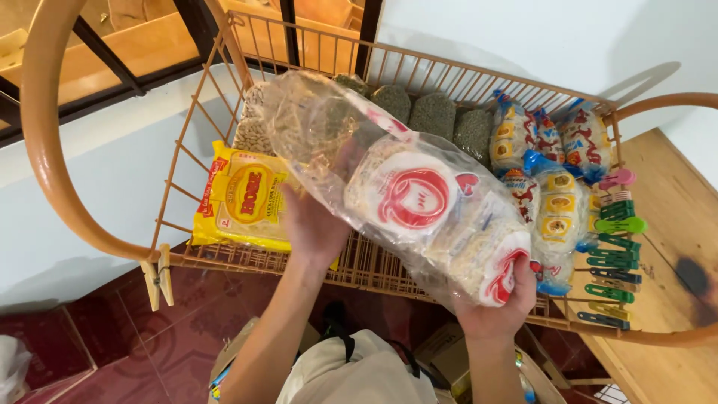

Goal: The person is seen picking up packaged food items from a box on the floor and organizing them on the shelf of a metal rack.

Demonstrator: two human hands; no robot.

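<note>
A large clear plastic bag point(419, 198) of pale noodle packs with red and white round labels is held above an orange wire rack point(359, 265). My left hand point(310, 224) grips the bag from underneath near its middle. My right hand point(497, 303) holds its lower right end. The bag's loose, crumpled top reaches up toward the back of the rack and hides part of what lies behind it.
In the rack lie a yellow packet point(243, 198), a bag of pale beans point(252, 127), dark green bundles point(434, 112) and blue-yellow noodle packs point(550, 179). Coloured clothes pegs point(613, 254) clip its right rim. Red floor tiles point(112, 352) and cardboard boxes point(441, 355) lie below.
</note>
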